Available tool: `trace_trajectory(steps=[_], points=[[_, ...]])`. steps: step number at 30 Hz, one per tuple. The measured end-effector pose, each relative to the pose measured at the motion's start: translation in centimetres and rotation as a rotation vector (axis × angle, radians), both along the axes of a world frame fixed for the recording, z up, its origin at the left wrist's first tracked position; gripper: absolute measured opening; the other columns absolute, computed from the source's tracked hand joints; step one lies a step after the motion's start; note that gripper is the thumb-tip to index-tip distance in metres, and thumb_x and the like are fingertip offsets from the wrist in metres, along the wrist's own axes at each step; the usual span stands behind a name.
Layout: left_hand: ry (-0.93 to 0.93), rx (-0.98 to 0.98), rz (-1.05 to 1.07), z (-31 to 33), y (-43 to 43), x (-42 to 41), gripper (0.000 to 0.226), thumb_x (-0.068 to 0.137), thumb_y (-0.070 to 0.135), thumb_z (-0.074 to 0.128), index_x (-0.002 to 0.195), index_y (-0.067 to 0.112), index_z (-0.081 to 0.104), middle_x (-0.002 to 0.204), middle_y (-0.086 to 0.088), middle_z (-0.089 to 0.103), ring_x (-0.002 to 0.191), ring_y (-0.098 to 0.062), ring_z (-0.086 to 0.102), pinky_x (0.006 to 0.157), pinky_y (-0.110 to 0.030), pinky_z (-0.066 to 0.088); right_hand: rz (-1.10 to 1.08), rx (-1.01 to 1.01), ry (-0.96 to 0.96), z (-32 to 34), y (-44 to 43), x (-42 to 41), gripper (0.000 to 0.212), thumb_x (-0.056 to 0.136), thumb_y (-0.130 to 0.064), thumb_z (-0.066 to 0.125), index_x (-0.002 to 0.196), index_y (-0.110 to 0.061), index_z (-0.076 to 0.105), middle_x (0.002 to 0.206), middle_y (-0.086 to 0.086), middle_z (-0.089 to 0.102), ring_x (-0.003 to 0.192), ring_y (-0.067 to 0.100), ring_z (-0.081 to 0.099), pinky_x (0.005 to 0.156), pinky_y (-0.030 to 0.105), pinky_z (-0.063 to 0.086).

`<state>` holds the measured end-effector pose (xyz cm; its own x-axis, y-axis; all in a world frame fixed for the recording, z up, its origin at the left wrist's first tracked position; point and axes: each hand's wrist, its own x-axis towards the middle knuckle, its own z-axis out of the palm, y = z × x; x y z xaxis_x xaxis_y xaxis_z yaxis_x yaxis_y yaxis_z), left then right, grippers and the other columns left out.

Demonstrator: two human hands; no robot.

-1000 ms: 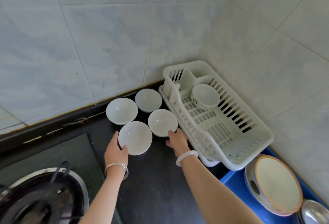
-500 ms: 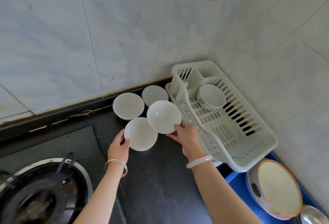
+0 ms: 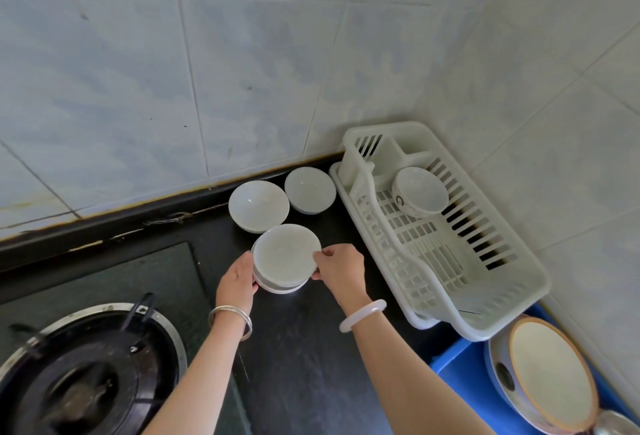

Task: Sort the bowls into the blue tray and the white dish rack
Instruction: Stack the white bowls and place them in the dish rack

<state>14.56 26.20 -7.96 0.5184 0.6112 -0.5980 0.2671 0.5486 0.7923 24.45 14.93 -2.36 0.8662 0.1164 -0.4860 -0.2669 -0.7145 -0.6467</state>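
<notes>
Nesting inside the lower white bowl (image 3: 280, 287), the top white bowl (image 3: 285, 254) sits beside the white dish rack (image 3: 512, 282), at the black desk (image 3: 304, 348); contact with the desk cannot be confirmed. The right grip (image 3: 341, 266) pinches the top white bowl's right rim. The left grip (image 3: 237, 279) holds the lower white bowl's left wall. The rear-left bowl (image 3: 258, 205) and rear-right bowl (image 3: 310, 190) stand upright just behind the stack, near the tiled wall. One patterned bowl (image 3: 420, 191) lies tilted in the rack's far section. The blue tray (image 3: 457, 372), at the rack's near end, carries a brown-rimmed dish (image 3: 550, 379). A gas burner (image 3: 86, 372) occupies the desk's left side.
</notes>
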Motion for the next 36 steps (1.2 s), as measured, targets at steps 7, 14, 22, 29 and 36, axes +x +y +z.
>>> trace_trajectory(steps=[7,14,22,29,36], points=[[0.037,0.129,-0.05,-0.6,-0.1,-0.1,0.036,0.091,0.018,0.052,0.127,0.017,0.054,0.129,-0.008,0.058,0.116,-0.026,0.055,0.1,-0.045,0.046,0.062,-0.099,-0.027,-0.9,0.6,0.0,0.016,0.087,-0.015,0.058,0.078,-0.008,0.069,0.086,0.017,0.071,0.065,0.018,0.061,0.063,0.027,0.054],[0.031,-0.032,-0.002,-0.3,0.6,0.3,0.033,0.09,0.008,0.052,0.121,0.015,0.057,0.122,-0.007,0.06,0.111,-0.029,0.057,0.091,-0.042,0.05,0.061,0.025,0.19,-1.4,0.2,1.1,0.017,0.088,-0.014,0.06,0.103,-0.019,0.058,0.101,0.005,0.063,0.091,0.021,0.064,0.079,0.033,0.056],[0.052,-0.095,-0.003,1.3,0.3,0.3,0.025,0.09,0.008,0.052,0.108,0.023,0.059,0.113,-0.005,0.059,0.1,-0.028,0.058,0.081,-0.04,0.051,0.041,0.267,0.353,-0.9,0.0,1.5,0.033,0.091,-0.021,0.058,0.124,-0.018,0.058,0.112,0.003,0.062,0.103,0.024,0.062,0.084,0.036,0.057],[-0.055,0.016,-0.126,7.1,-0.9,2.6,0.025,0.087,0.008,0.055,0.098,0.029,0.06,0.099,-0.001,0.064,0.089,-0.021,0.064,0.06,-0.026,0.053,0.03,0.312,0.162,3.6,-3.1,3.2,0.015,0.094,-0.036,0.048,0.103,-0.026,0.055,0.097,0.0,0.064,0.094,0.021,0.065,0.065,0.027,0.058],[-0.184,-0.005,-0.328,13.9,-5.7,9.4,0.031,0.087,0.007,0.053,0.115,0.019,0.058,0.103,-0.005,0.061,0.1,-0.028,0.061,0.051,-0.021,0.054,0.007,0.176,-0.04,11.2,-9.4,8.4,0.037,0.095,-0.05,0.039,0.095,-0.021,0.062,0.081,0.002,0.068,0.074,0.022,0.07,0.065,0.03,0.059]])
